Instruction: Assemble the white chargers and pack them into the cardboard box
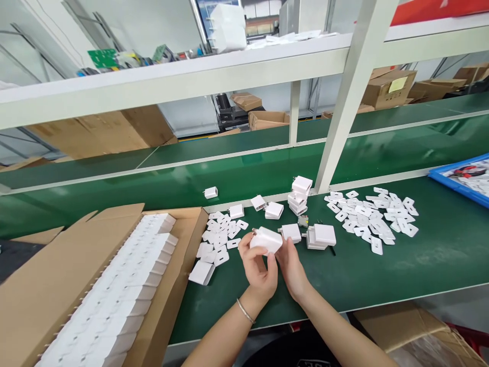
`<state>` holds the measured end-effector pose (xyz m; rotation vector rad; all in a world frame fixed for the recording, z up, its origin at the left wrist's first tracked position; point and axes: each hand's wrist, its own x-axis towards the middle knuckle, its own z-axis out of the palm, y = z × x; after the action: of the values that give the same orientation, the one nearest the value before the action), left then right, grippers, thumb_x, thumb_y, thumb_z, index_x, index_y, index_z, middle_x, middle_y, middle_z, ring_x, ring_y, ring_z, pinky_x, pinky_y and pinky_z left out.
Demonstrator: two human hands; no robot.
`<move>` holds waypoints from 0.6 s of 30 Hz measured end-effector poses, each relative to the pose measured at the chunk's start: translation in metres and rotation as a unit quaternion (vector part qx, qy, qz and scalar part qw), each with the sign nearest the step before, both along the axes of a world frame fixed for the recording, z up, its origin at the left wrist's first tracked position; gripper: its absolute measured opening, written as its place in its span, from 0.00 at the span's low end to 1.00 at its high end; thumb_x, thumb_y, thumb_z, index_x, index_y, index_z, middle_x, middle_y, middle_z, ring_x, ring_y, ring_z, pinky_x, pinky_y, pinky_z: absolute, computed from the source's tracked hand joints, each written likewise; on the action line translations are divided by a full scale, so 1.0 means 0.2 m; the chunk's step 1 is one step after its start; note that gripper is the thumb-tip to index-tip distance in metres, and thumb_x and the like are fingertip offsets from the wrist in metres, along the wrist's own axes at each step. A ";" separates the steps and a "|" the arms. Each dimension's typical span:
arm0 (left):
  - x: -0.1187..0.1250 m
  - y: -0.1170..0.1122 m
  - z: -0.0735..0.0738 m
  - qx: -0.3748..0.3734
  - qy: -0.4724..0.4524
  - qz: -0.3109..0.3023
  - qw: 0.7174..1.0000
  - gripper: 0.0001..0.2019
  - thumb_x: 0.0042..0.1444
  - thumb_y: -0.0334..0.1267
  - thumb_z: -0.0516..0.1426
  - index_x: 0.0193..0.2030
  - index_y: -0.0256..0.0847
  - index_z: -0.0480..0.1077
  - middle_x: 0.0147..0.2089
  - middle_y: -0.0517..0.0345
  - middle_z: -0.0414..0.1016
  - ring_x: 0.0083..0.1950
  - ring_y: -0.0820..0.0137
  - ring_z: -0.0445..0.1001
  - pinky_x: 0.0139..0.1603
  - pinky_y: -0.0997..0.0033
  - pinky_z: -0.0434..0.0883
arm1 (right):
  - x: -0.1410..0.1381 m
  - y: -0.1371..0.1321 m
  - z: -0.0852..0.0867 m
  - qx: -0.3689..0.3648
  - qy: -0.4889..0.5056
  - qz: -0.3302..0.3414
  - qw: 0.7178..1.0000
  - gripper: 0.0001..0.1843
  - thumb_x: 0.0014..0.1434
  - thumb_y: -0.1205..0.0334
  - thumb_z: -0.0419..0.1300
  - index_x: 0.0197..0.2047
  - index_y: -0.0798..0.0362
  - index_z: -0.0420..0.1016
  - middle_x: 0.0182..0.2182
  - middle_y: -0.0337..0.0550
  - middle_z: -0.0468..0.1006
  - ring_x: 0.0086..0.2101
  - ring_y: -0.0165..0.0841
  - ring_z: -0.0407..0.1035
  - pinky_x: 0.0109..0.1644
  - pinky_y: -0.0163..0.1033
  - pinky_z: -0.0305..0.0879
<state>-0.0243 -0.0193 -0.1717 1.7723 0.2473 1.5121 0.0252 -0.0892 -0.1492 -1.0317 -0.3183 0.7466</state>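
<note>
A white plug charger is held up over the bench in my left hand, its metal prongs toward the left. My left thumb and fingers are closed around its body. Against the charger's right end, my right hand has its fingers drawn together; part of them is hidden behind the charger. Just beyond my right fingertips lies another white charger. More chargers are stacked to the right of it. To the left is a pile of small white cover plates with slots, and a white charger housing.
A cardboard box filled with rows of white chargers stands on the left. Loose white plates are spread at the right, near a blue tray. A pale upright post rises from the bench's back edge.
</note>
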 end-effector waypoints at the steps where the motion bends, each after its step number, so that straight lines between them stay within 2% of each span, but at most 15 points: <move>1: 0.01 0.00 0.00 -0.037 0.006 -0.020 0.999 0.05 0.72 0.41 0.56 0.49 0.45 0.66 0.58 0.47 0.66 0.59 0.60 0.72 0.55 0.59 0.76 | -0.01 -0.09 -0.02 -0.016 -0.061 -0.026 0.998 0.32 0.67 0.29 0.55 0.52 0.47 0.81 0.46 0.47 0.83 0.50 0.43 0.76 0.62 0.50 0.69; 3: 0.02 0.00 0.00 -0.128 0.029 -0.068 0.989 0.09 0.72 0.45 0.56 0.54 0.44 0.68 0.61 0.44 0.67 0.57 0.61 0.74 0.52 0.63 0.77 | 0.01 -0.28 -0.06 -0.064 -0.188 -0.093 0.976 0.23 0.72 0.38 0.56 0.49 0.48 0.81 0.38 0.46 0.82 0.42 0.41 0.76 0.54 0.48 0.72; 5: 0.03 0.02 0.00 -0.233 0.051 -0.118 0.964 0.15 0.71 0.50 0.58 0.56 0.43 0.70 0.61 0.43 0.70 0.54 0.62 0.76 0.49 0.65 0.78 | 0.10 -0.46 -0.08 -0.116 -0.302 -0.197 0.925 0.17 0.74 0.47 0.56 0.46 0.48 0.80 0.31 0.44 0.77 0.34 0.39 0.73 0.43 0.45 0.72; 7: 0.05 0.03 0.01 -0.329 0.066 -0.169 0.927 0.19 0.68 0.54 0.60 0.56 0.42 0.71 0.57 0.44 0.74 0.50 0.63 0.78 0.45 0.65 0.79 | 0.26 -0.61 -0.08 -0.187 -0.402 -0.314 0.840 0.12 0.73 0.53 0.56 0.46 0.48 0.79 0.31 0.43 0.75 0.32 0.39 0.71 0.39 0.44 0.70; 8: 0.06 0.03 0.01 -0.365 0.073 -0.192 0.908 0.21 0.67 0.56 0.61 0.55 0.42 0.72 0.55 0.45 0.75 0.48 0.63 0.78 0.44 0.66 0.80 | 0.37 -0.67 -0.08 -0.241 -0.453 -0.341 0.788 0.12 0.72 0.57 0.55 0.47 0.49 0.78 0.34 0.46 0.76 0.33 0.39 0.71 0.40 0.45 0.70; 9: 0.06 0.04 0.02 -0.391 0.081 -0.213 0.892 0.23 0.66 0.57 0.62 0.55 0.41 0.73 0.54 0.45 0.77 0.45 0.65 0.78 0.42 0.66 0.80 | 0.48 -0.71 -0.07 -0.311 -0.511 -0.334 0.729 0.13 0.71 0.60 0.53 0.49 0.50 0.79 0.37 0.49 0.76 0.35 0.41 0.71 0.42 0.47 0.70; 11: 0.07 0.03 0.03 -0.418 0.098 -0.248 0.869 0.26 0.64 0.61 0.62 0.54 0.39 0.75 0.51 0.45 0.79 0.38 0.68 0.78 0.40 0.65 0.80 | 0.70 -0.79 -0.06 -0.422 -0.621 -0.276 0.601 0.18 0.69 0.66 0.52 0.51 0.51 0.83 0.44 0.57 0.75 0.43 0.48 0.70 0.49 0.55 0.69; 12: 0.08 0.03 0.03 -0.421 0.105 -0.263 0.862 0.28 0.64 0.62 0.61 0.55 0.38 0.76 0.49 0.45 0.80 0.35 0.69 0.77 0.38 0.65 0.80 | 0.80 -0.81 -0.06 -0.450 -0.660 -0.245 0.550 0.20 0.67 0.68 0.51 0.52 0.52 0.83 0.50 0.60 0.74 0.48 0.51 0.69 0.52 0.57 0.68; 13: 0.08 0.02 0.03 -0.421 0.111 -0.274 0.858 0.30 0.64 0.64 0.60 0.55 0.37 0.76 0.47 0.45 0.81 0.32 0.70 0.76 0.35 0.65 0.80 | 0.89 -0.83 -0.05 -0.468 -0.691 -0.207 0.511 0.22 0.66 0.70 0.51 0.54 0.51 0.84 0.54 0.61 0.73 0.51 0.53 0.68 0.54 0.59 0.67; 15: 0.07 0.00 0.03 -0.412 0.119 -0.286 0.857 0.33 0.63 0.67 0.59 0.54 0.36 0.78 0.43 0.46 0.82 0.28 0.71 0.75 0.30 0.66 0.79 | 1.03 -0.86 -0.06 -0.481 -0.731 -0.134 0.465 0.24 0.64 0.71 0.52 0.56 0.49 0.84 0.59 0.61 0.72 0.54 0.55 0.66 0.55 0.59 0.67; 18: 0.07 0.00 0.02 -0.392 0.125 -0.285 0.866 0.33 0.62 0.69 0.58 0.49 0.35 0.80 0.38 0.49 0.81 0.25 0.71 0.73 0.25 0.69 0.76 | 1.15 -0.88 -0.07 -0.473 -0.754 -0.053 0.452 0.21 0.64 0.69 0.56 0.53 0.48 0.85 0.60 0.60 0.73 0.57 0.56 0.65 0.54 0.58 0.67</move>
<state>-0.0104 -0.0203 -0.1685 1.2018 0.3626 0.6046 0.2561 -0.2649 -0.1635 -2.6421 -1.4556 -0.5423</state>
